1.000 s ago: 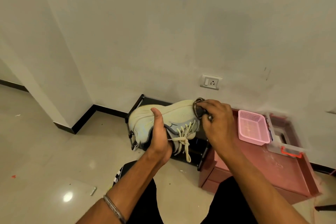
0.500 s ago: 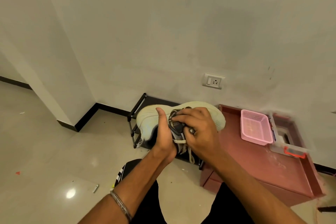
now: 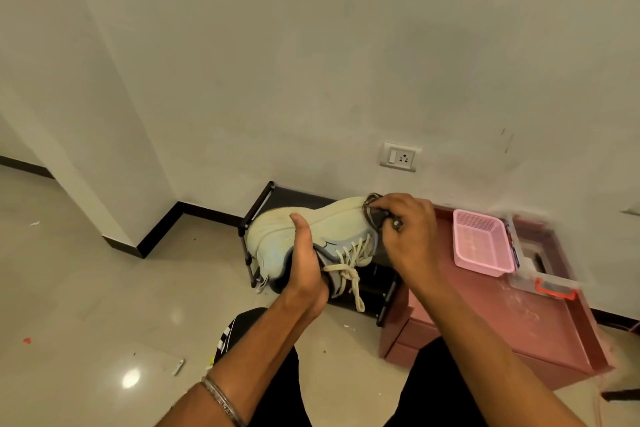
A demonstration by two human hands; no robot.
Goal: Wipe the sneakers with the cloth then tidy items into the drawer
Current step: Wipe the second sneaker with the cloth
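Note:
A cream sneaker [image 3: 332, 222] with pale blue sides and loose laces is held up sideways in front of me, sole facing up. My left hand [image 3: 304, 263] grips it around the middle, thumb over the sole. My right hand [image 3: 405, 236] presses a small dark cloth [image 3: 372, 215] against the toe end of the sole. Most of the cloth is hidden under my fingers. The pink drawer unit [image 3: 512, 326] stands low at the right against the wall.
A black shoe rack [image 3: 252, 218] sits behind the sneaker at the wall. On the drawer unit's top rest a pink basket [image 3: 481, 246] and a clear box with an orange latch [image 3: 554, 288]. A wall socket [image 3: 400, 157] is above. Small scraps lie on the tiled floor.
My right hand with the cloth has slid from the sneaker's middle back to its toe end. The left hand kept its hold on the shoe.

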